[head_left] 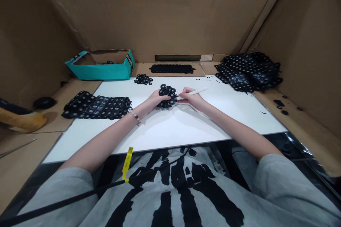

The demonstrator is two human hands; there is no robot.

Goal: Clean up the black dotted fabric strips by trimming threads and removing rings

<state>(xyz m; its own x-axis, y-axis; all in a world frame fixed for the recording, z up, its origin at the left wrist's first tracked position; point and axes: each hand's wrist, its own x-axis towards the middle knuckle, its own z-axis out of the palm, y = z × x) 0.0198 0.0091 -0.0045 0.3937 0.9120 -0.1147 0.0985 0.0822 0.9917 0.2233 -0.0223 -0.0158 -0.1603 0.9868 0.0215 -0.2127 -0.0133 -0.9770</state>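
Grey printed T-shirt [170,191] below, left hand [157,98] clutching a black perforated bundle [167,96], right hand [191,98] pinching a white pen [195,92] against it.

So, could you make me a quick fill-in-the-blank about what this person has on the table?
The left hand wears a beaded ____. The right hand holds a white pen and, with the left, a ____ clump of rings. The open cardboard box is coloured ____.

Missing words: bracelet; black; teal.
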